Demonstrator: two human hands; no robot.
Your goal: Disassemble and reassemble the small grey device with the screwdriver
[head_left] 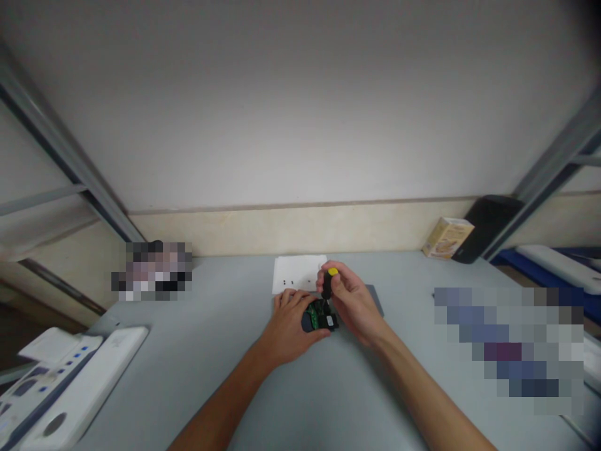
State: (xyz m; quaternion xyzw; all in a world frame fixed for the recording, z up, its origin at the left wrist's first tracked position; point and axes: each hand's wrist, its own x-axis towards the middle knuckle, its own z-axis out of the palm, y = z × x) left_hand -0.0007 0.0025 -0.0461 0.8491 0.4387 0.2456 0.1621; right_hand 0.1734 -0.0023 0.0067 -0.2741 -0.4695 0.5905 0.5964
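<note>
My left hand (292, 326) is curled round a small dark device with a green circuit board (315, 315), holding it on the grey table. A black screwdriver with a yellow cap (327, 283) is upright in the fingers of my right hand (350, 297), its lower end over the device's right part. Behind my hands lies a sheet of white paper (293, 269) with several tiny dark pieces on it, too small to make out. A flat grey object (374, 299) shows partly behind my right hand.
At the back right, a yellow box (448, 238) leans near a black case (488, 225). White boxes (89, 388) lie at the left edge. Blurred-out items sit at the back left and on the right. A wall (282, 228) runs behind the table (197, 363).
</note>
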